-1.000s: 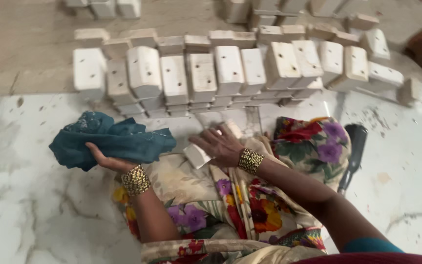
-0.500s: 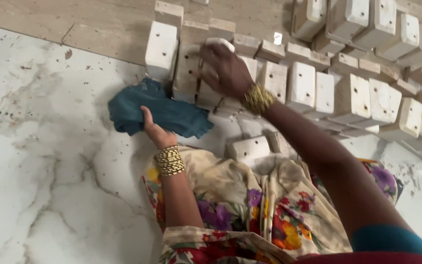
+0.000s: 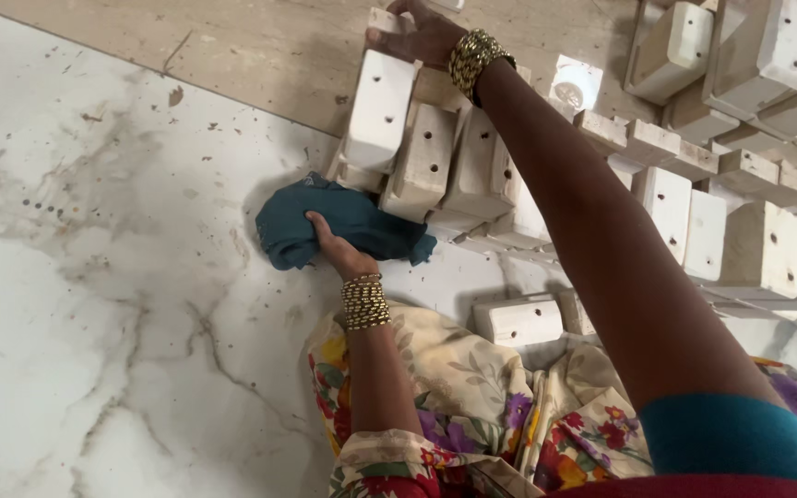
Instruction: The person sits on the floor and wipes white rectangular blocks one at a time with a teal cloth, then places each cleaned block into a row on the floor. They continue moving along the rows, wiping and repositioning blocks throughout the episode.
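My left hand (image 3: 329, 242) grips a crumpled teal cloth (image 3: 343, 221) that rests on the white marble floor (image 3: 94, 304). My right hand (image 3: 417, 35) reaches far forward and its fingers curl over the top of a white block (image 3: 378, 109) at the near end of the stacked row. Both wrists wear gold bangles. Another white block (image 3: 517, 320) lies by my lap, on the floral fabric (image 3: 472, 397) covering my legs.
Several white rectangular blocks (image 3: 731, 231) with small holes lean in rows across the upper right. Beyond them runs a beige stone floor strip (image 3: 232, 55). The marble is speckled with dirt.
My right hand has stretched farther forward, from the lap area to the block at the row's end. The view swung left and closer. My left hand stays on the cloth.
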